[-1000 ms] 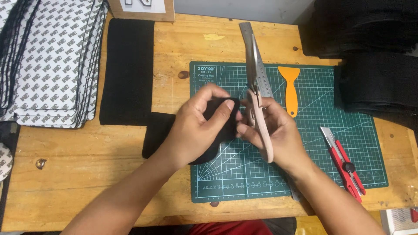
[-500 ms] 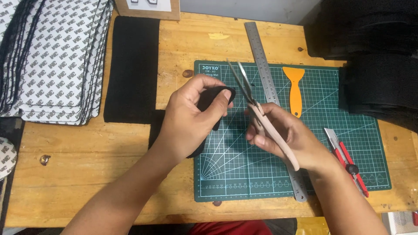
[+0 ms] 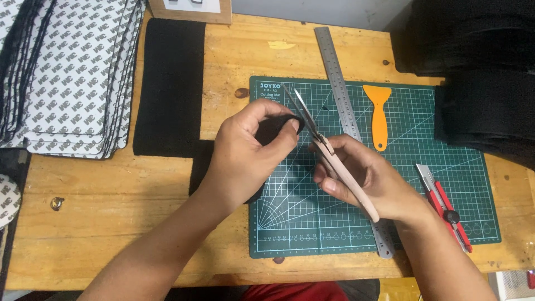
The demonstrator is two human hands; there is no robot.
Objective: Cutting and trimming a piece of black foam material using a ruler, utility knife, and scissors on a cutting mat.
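Fingers [image 3: 290,127] of the left hand [image 3: 245,153]: curled shut in a pinch, thumb and forefinger closed on a small piece of black fabric [image 3: 273,129] held at the upper left of the green gridded cutting mat [image 3: 446,212].

Fingers [image 3: 326,181] of the right hand [image 3: 365,175]: wrapped closed around the pale pink handles of a pair of scissors [image 3: 326,147]. Blades parted, tips pointing toward 11 o'clock, meeting the black fabric at its 3 o'clock edge.

Black fabric, remainder: a dark strip runs under the left hand toward 7 o'clock and off the mat's left edge onto the wooden table [image 3: 111,223].

Steel ruler [image 3: 340,95]: lies on the mat from 12 o'clock to 6 o'clock, slightly slanted, passing beneath the right hand.

Orange plastic scraper [image 3: 379,114]: on the mat, at 1 o'clock from the right hand, just beside the ruler.

Red and black utility knife [image 3: 446,206]: on the mat, at 3 o'clock from the right hand.

Black rectangular fabric panel [image 3: 170,83]: flat on the table, at 10 o'clock from the left hand.

Stack of white patterned sheets with dark edges [image 3: 67,78]: at 9 o'clock, table's left end.

Pile of black fabric [image 3: 479,67]: at 2 o'clock, table's right end, overlapping the mat's right edge.

Small metal ring [image 3: 57,203]: on the table near 8 o'clock.
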